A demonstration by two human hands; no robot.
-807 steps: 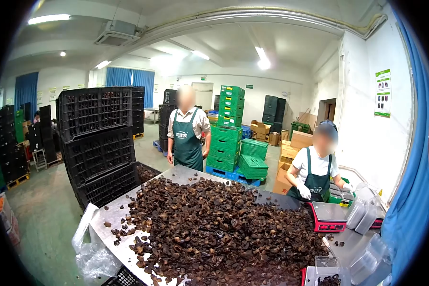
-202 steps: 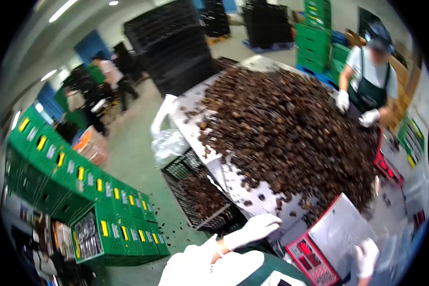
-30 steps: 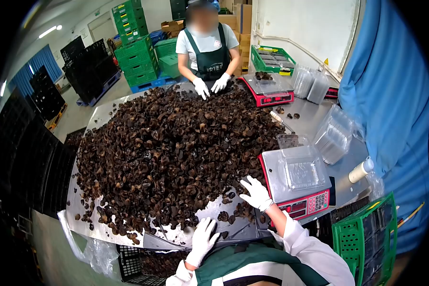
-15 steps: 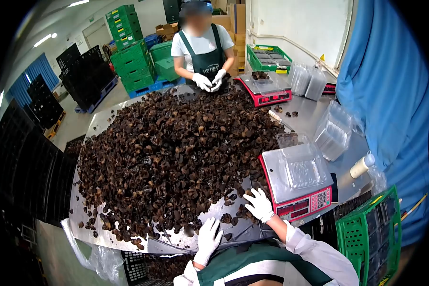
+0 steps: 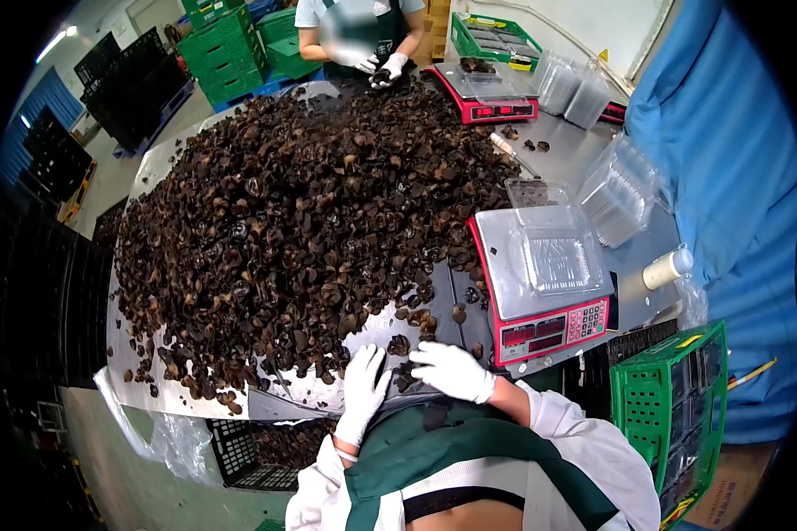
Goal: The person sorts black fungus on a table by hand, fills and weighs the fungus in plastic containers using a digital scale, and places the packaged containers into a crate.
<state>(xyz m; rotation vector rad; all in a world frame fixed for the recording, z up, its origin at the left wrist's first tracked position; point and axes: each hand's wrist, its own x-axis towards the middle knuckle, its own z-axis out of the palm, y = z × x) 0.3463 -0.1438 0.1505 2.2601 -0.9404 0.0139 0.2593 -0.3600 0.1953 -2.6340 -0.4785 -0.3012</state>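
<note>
Two gloved hands apart at six o'clock, the dark heap spreading toward ten

We see our left hand (image 5: 363, 389) and right hand (image 5: 452, 372) near each other with a gap between; both are unclenched, the left with its fingers pointing toward twelve o'clock at the table's near edge, the right with its fingers toward nine; a few loose pieces (image 5: 399, 345) lie just beyond and between them, and we cannot tell whether the right fingertips touch any.

Outward from there, the heap of dark, curled pieces (image 5: 301, 230) covers much of the metal table (image 5: 571, 150) from the centre to nine and eleven o'clock; at three we have a red scale (image 5: 540, 332) with a clear plastic container (image 5: 558, 263) on its plate, its open lid toward twelve; past it stand nested clear containers (image 5: 624, 195) at two and a white bottle (image 5: 667, 268) at three; a green crate (image 5: 638, 394) of dark packs tilts at four; a black crate (image 5: 235, 451) sits below the table edge at seven; at twelve, a co-worker's gloved hands (image 5: 391, 67) hold dark pieces close together; a second red scale (image 5: 496, 108) stands at one.
</note>
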